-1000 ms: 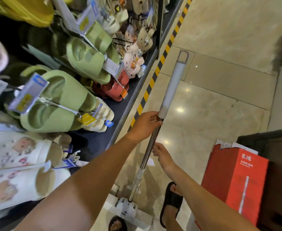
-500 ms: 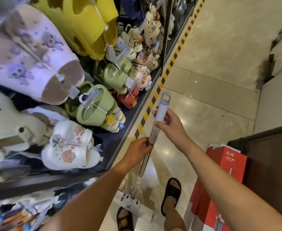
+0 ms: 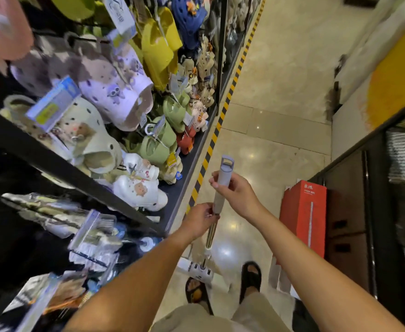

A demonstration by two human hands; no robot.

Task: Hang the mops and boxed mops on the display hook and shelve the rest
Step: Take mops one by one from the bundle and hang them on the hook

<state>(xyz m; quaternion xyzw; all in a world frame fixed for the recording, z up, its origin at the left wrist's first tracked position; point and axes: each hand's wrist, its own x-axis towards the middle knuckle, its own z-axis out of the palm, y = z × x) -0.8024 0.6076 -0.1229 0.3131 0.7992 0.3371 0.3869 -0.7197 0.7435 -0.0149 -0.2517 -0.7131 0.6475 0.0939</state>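
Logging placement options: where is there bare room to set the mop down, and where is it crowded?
Bare tiled floor runs up the aisle between the striped tape and the red mop box. Left of the tape, the slipper rack is packed; near the feet, the mop head and sandals crowd the floor.

To my left runs a black display rack [image 3: 77,174], its hooks crowded with clogs and slippers: yellow ones [image 3: 158,49] high up, lilac clogs [image 3: 115,89] nearer me, green slides [image 3: 154,147] lower down. A yellow-and-black striped tape [image 3: 224,109] follows the rack's foot along the polished beige stone floor [image 3: 285,75], which carries small bright glints of overhead light [image 3: 251,155]. On my right stands a dark cabinet [image 3: 354,212], and beyond it a pale wall [image 3: 347,130] with a large yellow patch [image 3: 397,75].
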